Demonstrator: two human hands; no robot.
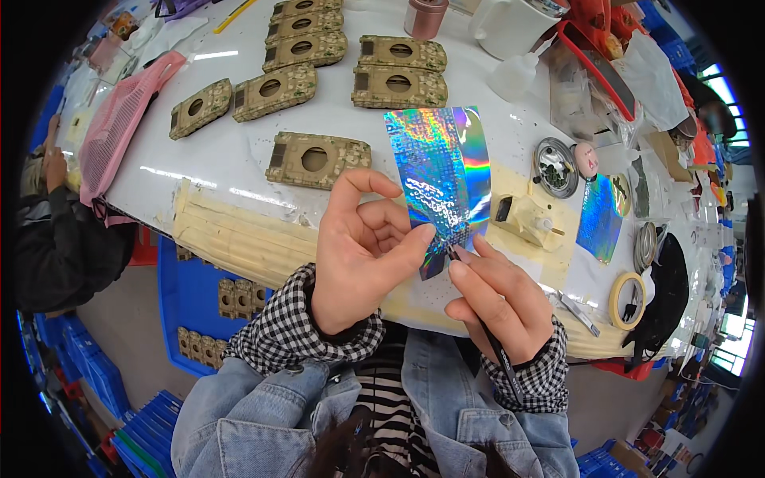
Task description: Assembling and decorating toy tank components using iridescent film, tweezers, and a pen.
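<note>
A shiny rainbow-coloured sticker sheet (430,167) stands tilted up in front of me. My left hand (355,255) pinches it near its lower edge between thumb and fingers. Black tweezers (500,358) lie in the grip of my right hand (506,299), their tips at the lower part of the sheet. Whether the tips hold a sticker is too small to tell. Just beyond my left hand lies a camouflage-painted toy tank hull (347,162) with a round hole in its top. Right of the sheet sits a beige tank turret (532,219) with a short barrel.
Several similar hulls (398,86) stand farther back. On the right are another shiny sheet (599,227), a round tin (555,169), a tape roll (627,301) and a metal tool (579,313). A white mug (510,30) stands behind. Below left, a blue crate (179,295) holds hulls. Another person (68,247) sits at left.
</note>
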